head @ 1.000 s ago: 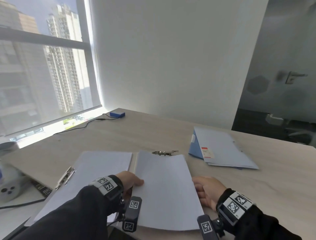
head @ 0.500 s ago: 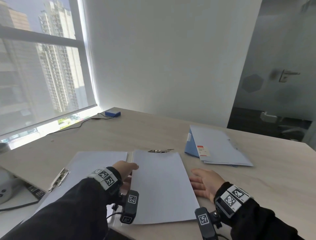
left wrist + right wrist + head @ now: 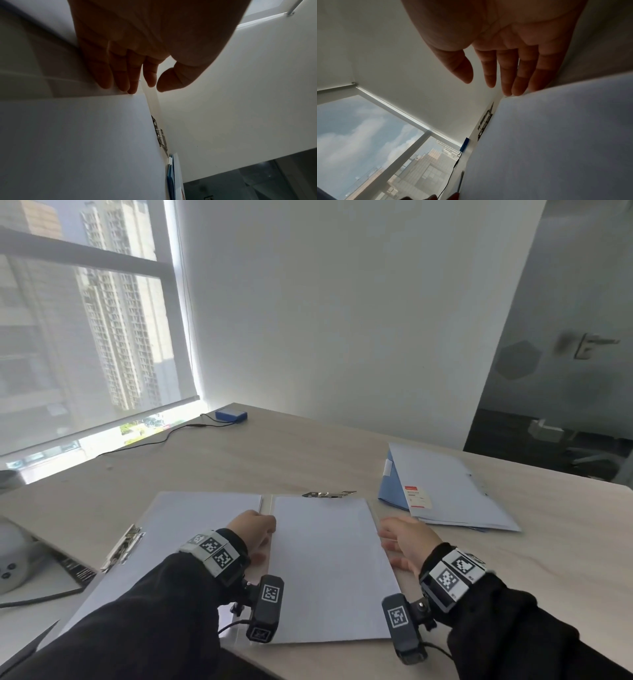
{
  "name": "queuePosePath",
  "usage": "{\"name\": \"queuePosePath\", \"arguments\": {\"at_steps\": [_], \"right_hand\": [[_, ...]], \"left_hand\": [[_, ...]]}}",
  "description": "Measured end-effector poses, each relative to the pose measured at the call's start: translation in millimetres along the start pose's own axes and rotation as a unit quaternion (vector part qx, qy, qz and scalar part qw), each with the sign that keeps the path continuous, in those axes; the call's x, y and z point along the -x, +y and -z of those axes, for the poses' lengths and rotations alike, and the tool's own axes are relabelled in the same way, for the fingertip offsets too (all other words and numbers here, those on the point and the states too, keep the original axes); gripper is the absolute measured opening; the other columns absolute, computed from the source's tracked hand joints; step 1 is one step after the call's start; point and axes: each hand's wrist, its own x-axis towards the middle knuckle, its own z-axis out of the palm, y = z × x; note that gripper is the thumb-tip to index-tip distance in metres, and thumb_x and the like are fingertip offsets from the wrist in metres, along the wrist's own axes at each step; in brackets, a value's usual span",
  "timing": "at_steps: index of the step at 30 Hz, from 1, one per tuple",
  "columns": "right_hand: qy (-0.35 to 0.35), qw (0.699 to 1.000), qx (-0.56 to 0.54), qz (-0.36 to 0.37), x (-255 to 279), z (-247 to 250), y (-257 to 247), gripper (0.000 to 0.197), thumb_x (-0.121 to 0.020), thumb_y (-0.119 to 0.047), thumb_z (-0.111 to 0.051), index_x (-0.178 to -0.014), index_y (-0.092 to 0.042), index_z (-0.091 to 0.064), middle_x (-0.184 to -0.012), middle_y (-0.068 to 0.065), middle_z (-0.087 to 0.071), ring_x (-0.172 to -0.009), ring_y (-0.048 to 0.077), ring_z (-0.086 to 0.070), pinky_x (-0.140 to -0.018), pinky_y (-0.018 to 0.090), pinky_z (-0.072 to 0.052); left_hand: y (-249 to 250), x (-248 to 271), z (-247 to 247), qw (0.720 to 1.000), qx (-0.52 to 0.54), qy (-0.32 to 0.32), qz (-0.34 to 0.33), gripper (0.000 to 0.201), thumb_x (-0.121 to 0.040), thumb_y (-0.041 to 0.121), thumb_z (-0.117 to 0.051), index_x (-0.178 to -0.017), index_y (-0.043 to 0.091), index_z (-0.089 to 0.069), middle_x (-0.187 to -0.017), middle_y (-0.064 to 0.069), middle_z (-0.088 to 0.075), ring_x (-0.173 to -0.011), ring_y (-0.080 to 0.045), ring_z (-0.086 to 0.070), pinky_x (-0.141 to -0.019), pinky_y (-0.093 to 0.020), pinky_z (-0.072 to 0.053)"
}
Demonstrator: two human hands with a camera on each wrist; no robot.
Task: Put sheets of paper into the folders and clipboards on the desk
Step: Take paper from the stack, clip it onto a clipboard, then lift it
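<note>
An open pale folder (image 3: pixel 205 510) lies on the desk with a metal clip (image 3: pixel 329 494) at the top of its right half. A white sheet (image 3: pixel 332 563) lies flat on that half, its top edge just below the clip. My left hand (image 3: pixel 255 529) rests with straight fingers against the sheet's left edge, near the spine. My right hand (image 3: pixel 400 537) touches the right edge with straight fingertips (image 3: pixel 516 92). In the left wrist view the fingertips (image 3: pixel 123 86) meet the sheet (image 3: pixel 77 142) near the clip (image 3: pixel 160 136). Neither hand holds anything.
A clipboard with a metal clip (image 3: pixel 123 547) lies at the left, partly under the folder. A stack of blue folders (image 3: pixel 445 491) sits at the right. A blue box (image 3: pixel 231 415) with a cable is at the back, and a white device (image 3: pixel 10 556) at the far left.
The sheet has slid up toward the clip and now lies square with the folder instead of tilted. Both hands stay at its side edges.
</note>
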Motion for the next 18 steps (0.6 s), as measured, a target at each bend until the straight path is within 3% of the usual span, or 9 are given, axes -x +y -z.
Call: {"name": "queuePosePath", "arguments": {"at_steps": [3,5,7,10,14,16,18], "right_hand": [[0.023,0.999,0.047,0.013,-14.5,-13.7,-7.8,0.022,-0.089,-0.017,-0.053,-0.107,-0.007,-0.062,-0.094,0.007,-0.058,-0.082,0.020,-0.053,-0.066,0.029,-0.041],[0.049,0.995,0.076,0.032,-26.6,-20.8,-13.7,0.033,-0.089,-0.018,-0.052,-0.115,0.002,-0.059,-0.096,0.012,-0.060,-0.082,0.021,-0.051,-0.062,0.026,-0.037],[0.057,0.993,0.099,0.040,-39.0,-27.6,-20.1,0.038,-0.088,-0.019,-0.050,-0.117,0.004,-0.059,-0.099,0.018,-0.064,-0.081,0.021,-0.053,-0.065,0.029,-0.038],[0.039,0.998,0.042,0.009,-57.5,-40.7,-28.8,0.027,-0.089,-0.022,-0.052,-0.109,-0.006,-0.060,-0.112,0.013,-0.065,-0.087,0.021,-0.058,-0.074,0.035,-0.047],[0.016,0.997,-0.055,-0.045,-78.2,-56.8,-40.2,0.015,-0.092,-0.024,-0.052,-0.097,-0.012,-0.058,-0.126,0.014,-0.057,-0.100,0.026,-0.060,-0.087,0.041,-0.053],[0.019,0.995,-0.077,-0.058,-89.1,-61.5,-41.4,0.021,-0.092,-0.026,-0.052,-0.110,-0.016,-0.057,-0.130,0.014,-0.054,-0.111,0.028,-0.059,-0.093,0.044,-0.052],[0.022,0.993,-0.094,-0.061,-98.3,-65.6,-39.3,0.034,-0.092,-0.028,-0.052,-0.125,-0.018,-0.055,-0.134,0.015,-0.052,-0.115,0.028,-0.057,-0.093,0.044,-0.051]], "left_hand": [[-9.8,-10.0,1.4,1.000,0.024,0.007,0.000,0.042,-0.054,0.018,-0.050,-0.090,0.001,-0.064,-0.093,-0.024,-0.064,-0.087,-0.037,-0.062,-0.089,-0.056,-0.051],[-10.2,-8.3,2.5,0.999,0.035,0.005,0.005,0.046,-0.055,0.019,-0.051,-0.095,0.000,-0.064,-0.107,-0.026,-0.066,-0.099,-0.040,-0.064,-0.087,-0.057,-0.052],[-10.9,-7.8,4.6,0.999,0.044,0.001,0.005,0.042,-0.055,0.020,-0.052,-0.091,0.003,-0.064,-0.106,-0.025,-0.067,-0.098,-0.038,-0.063,-0.087,-0.056,-0.052],[-7.4,-1.6,7.8,0.999,0.054,0.000,0.003,0.032,-0.058,0.021,-0.052,-0.085,0.007,-0.063,-0.106,-0.025,-0.067,-0.087,-0.030,-0.059,-0.089,-0.058,-0.052],[-6.9,1.4,9.2,0.998,0.063,-0.007,0.008,0.031,-0.068,0.018,-0.054,-0.093,0.001,-0.063,-0.113,-0.022,-0.067,-0.099,-0.035,-0.062,-0.090,-0.058,-0.053],[-7.7,1.5,10.0,0.998,0.063,-0.010,0.008,0.035,-0.069,0.020,-0.055,-0.097,0.002,-0.063,-0.115,-0.020,-0.066,-0.110,-0.037,-0.061,-0.090,-0.057,-0.053],[-8.7,2.0,10.3,0.997,0.072,-0.014,0.008,0.029,-0.075,0.017,-0.054,-0.099,0.003,-0.063,-0.116,-0.019,-0.066,-0.110,-0.037,-0.061,-0.088,-0.057,-0.054]]}}
